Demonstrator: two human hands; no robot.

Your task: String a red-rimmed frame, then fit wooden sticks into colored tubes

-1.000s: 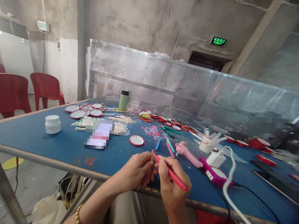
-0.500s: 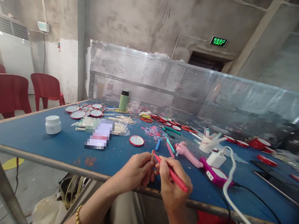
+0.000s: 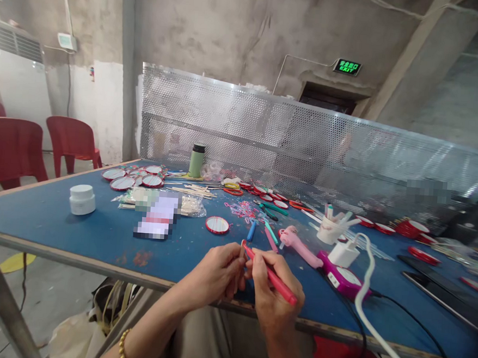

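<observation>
My right hand [image 3: 277, 288] grips a red marker pen [image 3: 275, 279], its tip pointing up and left. In my left hand [image 3: 220, 267], closed, is a small flat wooden stick [image 3: 243, 250], held upright with a reddish top end. The pen's tip meets or nearly meets the stick's top; the exact contact is too small to tell. Just beyond my hands lie a round red-rimmed disc [image 3: 217, 225], a blue pen cap or short marker [image 3: 252, 230], a pink marker [image 3: 271, 239] and a teal marker [image 3: 272, 232].
A pink glue gun [image 3: 305, 250] and a purple device with a white plug [image 3: 348, 282] lie at right, their cables crossing the table edge. A phone [image 3: 160, 217], a white jar [image 3: 82, 199] and a green bottle [image 3: 196, 161] stand or lie left. Pliers [image 3: 277, 208] are behind.
The view has shifted very slightly. Both hands keep their hold on the stick and the red marker, with hardly any movement between them.
</observation>
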